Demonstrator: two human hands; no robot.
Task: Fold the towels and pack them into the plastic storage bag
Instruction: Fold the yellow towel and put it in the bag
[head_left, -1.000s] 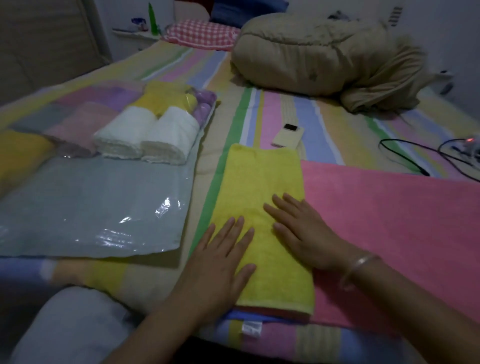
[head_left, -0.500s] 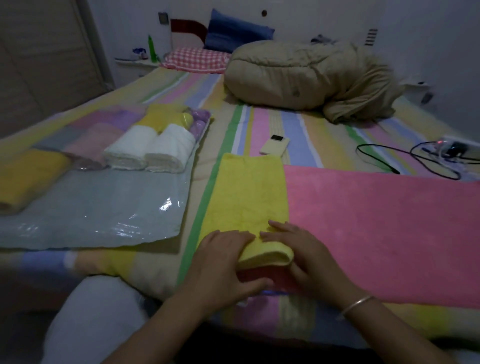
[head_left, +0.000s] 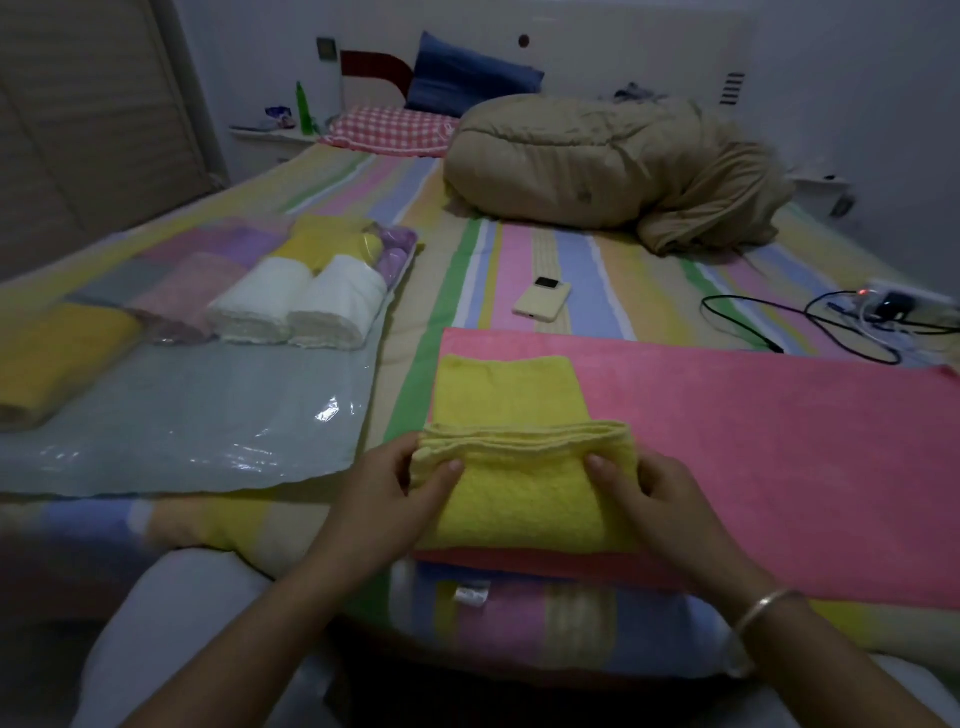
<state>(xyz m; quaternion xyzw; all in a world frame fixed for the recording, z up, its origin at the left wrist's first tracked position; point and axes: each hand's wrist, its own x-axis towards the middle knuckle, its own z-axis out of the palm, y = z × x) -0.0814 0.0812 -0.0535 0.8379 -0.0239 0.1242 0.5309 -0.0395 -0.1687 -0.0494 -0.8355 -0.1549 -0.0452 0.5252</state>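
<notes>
Head view: left hand (head_left: 395, 499) and right hand (head_left: 660, 499) each pinch the yellow towel (head_left: 519, 504) at its folded near end, fingers curled round it. It rests on the pink towel (head_left: 753, 441), long axis pointing away from the person. The flat remainder lies beyond the fingers. The plastic storage bag (head_left: 182, 415) lies to the left, nearer the left hand.

Left hand (head_left: 384, 499) and right hand (head_left: 662, 493) (forearms angling inward) pinch the yellow towel (head_left: 524, 512), thumbs nearest the body.

Dim room, bluish cast — glare on plastic bag (head_left: 327, 413), edges warped
</notes>
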